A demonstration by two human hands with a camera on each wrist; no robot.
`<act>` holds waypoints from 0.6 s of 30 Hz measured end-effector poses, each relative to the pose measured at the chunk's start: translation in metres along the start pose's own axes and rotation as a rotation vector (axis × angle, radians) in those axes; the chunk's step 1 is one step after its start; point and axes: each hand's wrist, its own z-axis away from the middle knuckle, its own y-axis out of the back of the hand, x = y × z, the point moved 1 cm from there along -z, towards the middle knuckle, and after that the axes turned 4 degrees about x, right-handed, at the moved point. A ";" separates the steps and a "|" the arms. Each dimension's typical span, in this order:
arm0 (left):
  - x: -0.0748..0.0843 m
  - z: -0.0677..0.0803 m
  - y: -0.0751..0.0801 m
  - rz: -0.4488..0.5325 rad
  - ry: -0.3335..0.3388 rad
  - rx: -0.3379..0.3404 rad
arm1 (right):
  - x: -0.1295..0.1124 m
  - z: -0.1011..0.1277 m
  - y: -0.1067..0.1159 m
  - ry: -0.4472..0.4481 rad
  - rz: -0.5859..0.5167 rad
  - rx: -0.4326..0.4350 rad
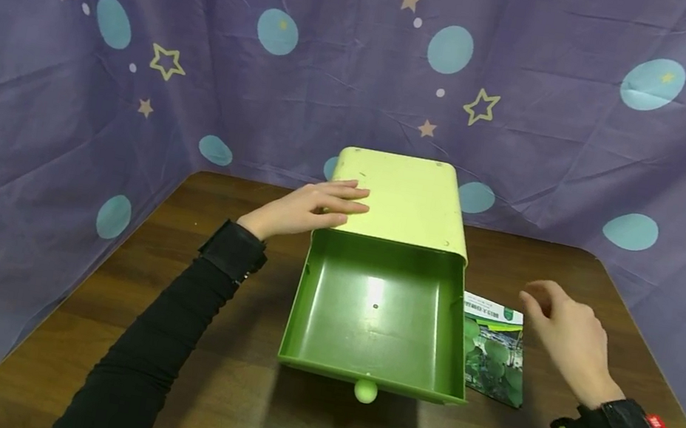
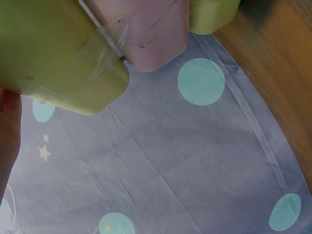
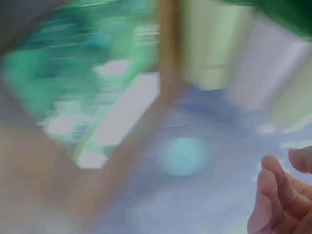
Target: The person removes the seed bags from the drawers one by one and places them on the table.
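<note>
A small drawer cabinet with a pale yellow top (image 1: 402, 197) stands on the table. Its green drawer (image 1: 373, 323) is pulled out towards me, bare inside, with a round green knob (image 1: 365, 391) at the front. My left hand (image 1: 310, 207) rests with extended fingers on the left edge of the cabinet top. To the right of the drawer, my right hand (image 1: 568, 339) is raised, fingers loosely bent and holding nothing. Beneath it lies a booklet (image 1: 492, 354) with a green leafy picture, partly hidden by the drawer. The right wrist view is blurred.
Brown wooden table (image 1: 221, 389) surrounds the cabinet. A purple cloth (image 1: 337, 78) with stars and teal spots hangs behind and to the sides. In the left wrist view, the cabinet's side shows yellow and pink tiers (image 2: 151, 34) with clear tape on them.
</note>
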 end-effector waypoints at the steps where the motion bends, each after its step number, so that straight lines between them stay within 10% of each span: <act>1: 0.000 0.000 0.000 0.000 0.001 -0.001 | -0.013 0.000 0.007 0.047 -0.011 0.058; 12: 0.002 0.000 -0.001 -0.004 0.006 -0.005 | -0.142 0.043 0.023 0.796 -0.195 0.601; 18: 0.002 0.000 0.000 -0.005 0.007 0.000 | -0.163 0.072 -0.004 1.104 -0.227 0.550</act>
